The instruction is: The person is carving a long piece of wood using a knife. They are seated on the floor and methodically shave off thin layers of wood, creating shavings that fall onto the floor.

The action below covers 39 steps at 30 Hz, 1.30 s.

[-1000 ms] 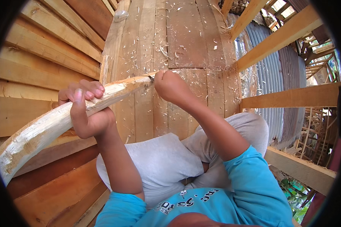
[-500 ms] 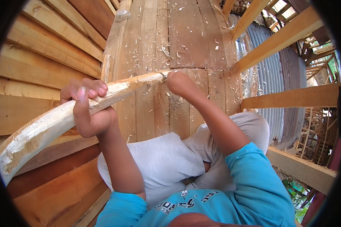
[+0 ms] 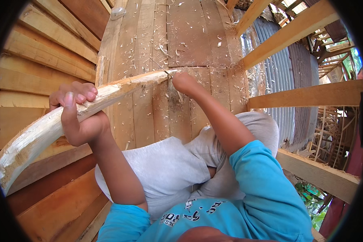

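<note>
A long, curved, partly stripped piece of wood (image 3: 97, 103) slants across from the lower left to the middle. My left hand (image 3: 78, 111) is closed around its middle, fingers over the far side and thumb on the near side. My right hand (image 3: 184, 84) makes a fist at the wood's narrow far end. From that fist a thin dark knife blade (image 3: 168, 74) sticks out against the pale cut end; the handle is hidden inside my fingers. A curled shaving (image 3: 180, 97) shows just below the fist.
Wood shavings are scattered over the plank floor (image 3: 147, 44). A board wall (image 3: 44, 48) rises on the left. Rails (image 3: 306, 97) bound the right side, with corrugated metal sheets (image 3: 272, 52) beyond. A clear plastic object (image 3: 117, 13) lies at the far left. My crossed legs (image 3: 157, 161) are near.
The whole view has shifted, so most things sit further left. My right fist has moved slightly rightward relative to the floor, and more of the blade shows. Both grips are unchanged.
</note>
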Each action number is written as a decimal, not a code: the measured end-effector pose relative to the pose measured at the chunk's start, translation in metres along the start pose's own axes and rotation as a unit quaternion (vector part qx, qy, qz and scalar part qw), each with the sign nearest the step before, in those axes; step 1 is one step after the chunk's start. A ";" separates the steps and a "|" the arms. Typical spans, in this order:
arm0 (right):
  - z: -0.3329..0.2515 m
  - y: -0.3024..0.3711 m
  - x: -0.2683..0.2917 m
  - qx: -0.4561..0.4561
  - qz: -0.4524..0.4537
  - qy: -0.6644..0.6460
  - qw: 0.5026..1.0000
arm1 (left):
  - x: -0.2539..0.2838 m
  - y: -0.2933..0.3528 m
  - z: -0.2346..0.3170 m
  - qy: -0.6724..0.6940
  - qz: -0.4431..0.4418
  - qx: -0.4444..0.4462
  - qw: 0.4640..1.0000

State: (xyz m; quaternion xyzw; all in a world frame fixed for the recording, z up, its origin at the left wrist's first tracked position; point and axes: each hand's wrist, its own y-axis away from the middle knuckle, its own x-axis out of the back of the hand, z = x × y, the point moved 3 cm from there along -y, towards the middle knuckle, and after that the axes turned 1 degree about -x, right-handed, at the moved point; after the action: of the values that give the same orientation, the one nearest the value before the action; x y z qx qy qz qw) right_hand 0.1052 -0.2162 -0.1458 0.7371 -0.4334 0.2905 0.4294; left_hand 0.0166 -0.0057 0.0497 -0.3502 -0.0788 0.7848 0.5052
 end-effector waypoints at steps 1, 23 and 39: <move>-0.002 -0.001 0.000 0.031 -0.006 0.017 0.999 | 0.000 -0.002 0.000 0.013 -0.019 -0.006 1.000; -0.078 0.061 0.048 -0.044 0.011 -0.164 0.985 | 0.012 -0.001 0.002 0.072 -0.142 -0.018 0.987; -0.092 0.068 0.064 -0.027 0.018 -0.106 0.994 | 0.010 -0.002 0.005 0.052 -0.157 -0.032 0.986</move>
State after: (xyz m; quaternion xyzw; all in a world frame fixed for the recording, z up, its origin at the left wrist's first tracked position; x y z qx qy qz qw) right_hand 0.0693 -0.1770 -0.0258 0.7441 -0.4971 0.2068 0.3956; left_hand 0.0125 0.0045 0.0495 -0.3898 -0.1312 0.6735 0.6141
